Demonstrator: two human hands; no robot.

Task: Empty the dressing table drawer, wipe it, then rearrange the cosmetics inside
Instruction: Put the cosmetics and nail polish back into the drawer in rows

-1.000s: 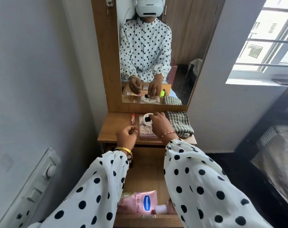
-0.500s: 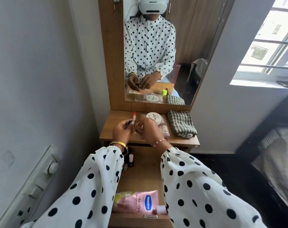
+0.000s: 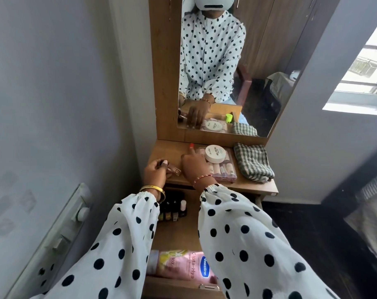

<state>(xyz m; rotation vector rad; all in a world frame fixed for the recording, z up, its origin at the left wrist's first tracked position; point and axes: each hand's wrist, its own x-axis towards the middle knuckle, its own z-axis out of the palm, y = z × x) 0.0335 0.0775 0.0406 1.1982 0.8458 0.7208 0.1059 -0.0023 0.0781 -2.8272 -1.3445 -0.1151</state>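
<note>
Left hand (image 3: pixel 155 175) pinched a small brown bottle (image 3: pixel 174 170) on the desk (image 3: pixel 168 152); right hand (image 3: pixel 194 167), fingers relaxed, reached toward a red-capped tube (image 3: pixel 191 146) beside the clear cosmetics box (image 3: pixel 223 169).

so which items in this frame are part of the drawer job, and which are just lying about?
Part of the job:
- drawer
- nail polish bottles in the drawer
- Vaseline lotion tube
- small bottle in the left hand
- right hand reaching for the red lipstick
- clear cosmetics box
- white nail polish tub
- checked cloth

Lying about:
- mirror
- wall switch panel
- window
</note>
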